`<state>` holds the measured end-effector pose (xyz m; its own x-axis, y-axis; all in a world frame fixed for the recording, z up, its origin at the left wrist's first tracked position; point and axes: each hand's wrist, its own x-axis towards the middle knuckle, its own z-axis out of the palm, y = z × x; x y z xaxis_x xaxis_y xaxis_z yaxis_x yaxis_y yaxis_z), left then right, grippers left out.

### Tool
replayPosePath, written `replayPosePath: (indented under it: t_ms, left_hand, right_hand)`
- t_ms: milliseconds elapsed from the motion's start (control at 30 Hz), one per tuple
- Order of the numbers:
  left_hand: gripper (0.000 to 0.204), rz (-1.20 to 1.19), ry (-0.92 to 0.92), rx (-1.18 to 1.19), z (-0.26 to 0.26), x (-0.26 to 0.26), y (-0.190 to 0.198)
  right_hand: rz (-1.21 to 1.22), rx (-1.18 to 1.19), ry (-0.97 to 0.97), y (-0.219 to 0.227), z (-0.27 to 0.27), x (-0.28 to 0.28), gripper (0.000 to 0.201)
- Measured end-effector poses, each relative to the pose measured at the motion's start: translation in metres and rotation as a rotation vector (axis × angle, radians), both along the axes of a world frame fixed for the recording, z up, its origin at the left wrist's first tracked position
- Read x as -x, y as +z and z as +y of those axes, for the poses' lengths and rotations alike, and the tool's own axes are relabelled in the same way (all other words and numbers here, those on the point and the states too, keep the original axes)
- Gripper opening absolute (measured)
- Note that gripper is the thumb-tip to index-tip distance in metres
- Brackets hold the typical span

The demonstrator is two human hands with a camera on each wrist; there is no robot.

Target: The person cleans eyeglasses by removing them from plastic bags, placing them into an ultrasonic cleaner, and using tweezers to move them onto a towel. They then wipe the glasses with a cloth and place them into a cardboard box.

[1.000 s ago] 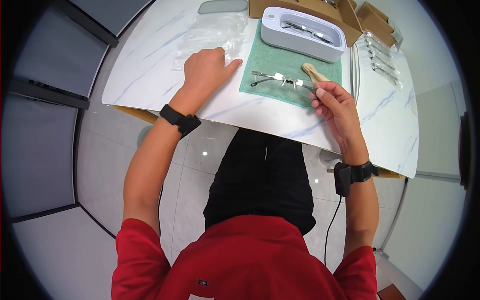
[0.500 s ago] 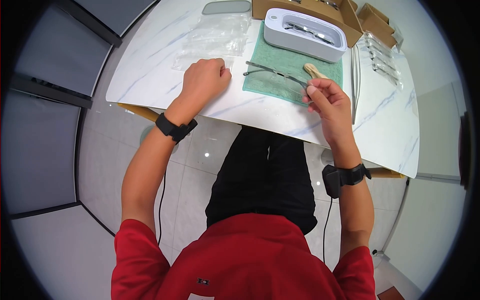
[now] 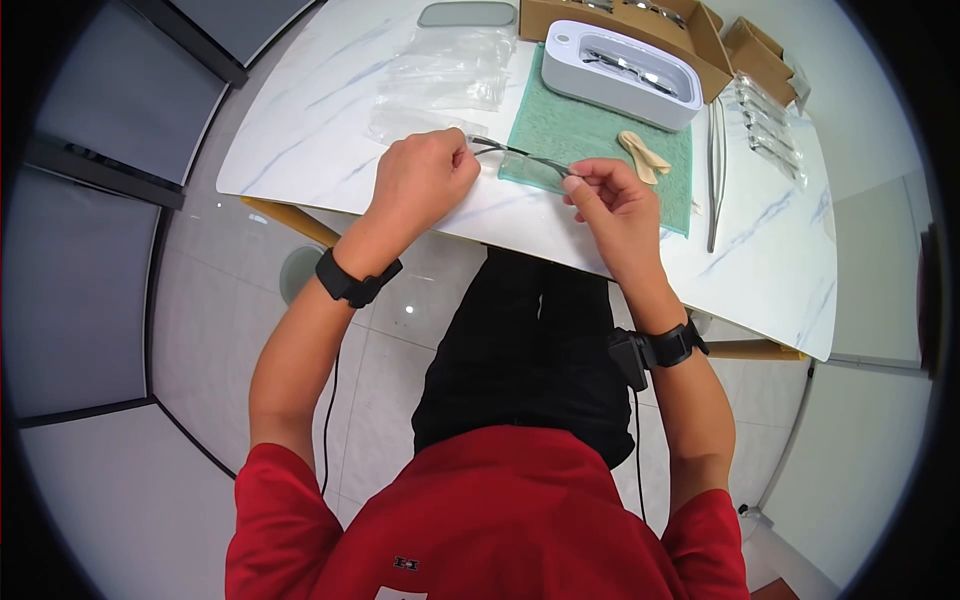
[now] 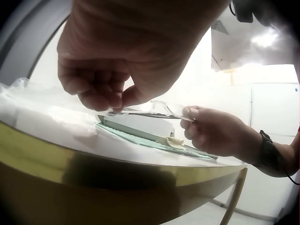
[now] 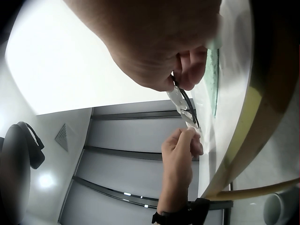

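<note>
The right grip (image 3: 622, 212), a bare hand, is pinched on one end of slim eyeglasses with dark, thin temples and clear lenses (image 3: 515, 152); the other end is pinched by the left grip (image 3: 425, 180). The eyeglasses are held above the white, blue-grey-veined bench (image 3: 760, 275), near its curved front edge. Between that edge and the hem of a nubby green towel (image 3: 565, 128), a strip of smooth top is seen. On the towel are set a white, rounded plastic tub (image 3: 605, 92) and a soft beige crumpled piece (image 3: 640, 155). The left is bordered by crinkled, transparent plastic bags (image 3: 445, 75), the right by long silvery tweezers (image 3: 714, 180).
</note>
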<state>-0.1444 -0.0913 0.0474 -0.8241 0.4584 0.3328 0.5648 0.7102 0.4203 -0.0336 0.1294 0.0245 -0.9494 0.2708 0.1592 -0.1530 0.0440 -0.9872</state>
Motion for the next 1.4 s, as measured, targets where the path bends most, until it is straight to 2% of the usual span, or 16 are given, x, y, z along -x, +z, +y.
replayPosePath:
  t_ms: [267,500,700,800,900,967,1067,1133,1167,1200,1233,1400]
  left_hand:
    - [0.016,0.157,-0.201,-0.188,0.014,-0.036,0.001]
    - [0.013,0.15,-0.264,-0.227,0.013,-0.047,-0.006]
    - [0.012,0.145,-0.361,-0.296,0.019,-0.052,-0.01]
    - [0.013,0.152,-0.39,-0.298,0.021,-0.056,-0.006]
    - [0.013,0.19,-0.357,-0.339,0.017,-0.051,-0.003]
    - [0.015,0.248,-0.321,-0.411,0.009,-0.043,0.004]
    - [0.031,0.162,-0.178,-0.411,-0.003,-0.032,0.006]
    - [0.044,-0.13,-0.091,-0.444,-0.011,-0.027,0.001]
    - [0.045,-0.333,-0.095,-0.579,-0.012,-0.029,-0.007]
    - [0.04,-0.383,-0.191,-0.692,-0.014,-0.025,-0.02]
    - [0.037,-0.488,-0.201,-0.721,-0.009,-0.03,-0.019]
    - [0.024,-0.909,-0.238,-0.849,-0.001,-0.041,-0.006]
  right_hand:
    - [0.004,-0.257,-0.008,-0.005,-0.032,0.027,0.017]
    - [-0.027,-0.527,0.021,0.005,-0.033,0.028,0.022]
    - [-0.037,-0.406,0.077,0.002,-0.027,0.034,0.025]
    - [0.116,-0.344,0.102,-0.012,-0.024,0.044,0.022]
    - [-0.148,-0.085,0.201,0.009,-0.013,0.036,0.019]
    - [-0.17,-0.126,0.229,0.019,-0.005,0.033,0.018]
    - [-0.164,-0.174,0.265,0.035,0.016,0.023,0.018]
    - [-0.144,-0.186,0.293,0.045,0.027,0.015,0.02]
    - [-0.12,-0.174,0.327,0.046,0.031,0.01,0.021]
    - [-0.139,-0.117,0.338,0.047,0.034,0.006,0.02]
    - [-0.152,-0.05,0.356,0.048,0.036,0.003,0.02]
    - [-0.179,-0.018,0.335,0.058,0.05,-0.008,0.017]
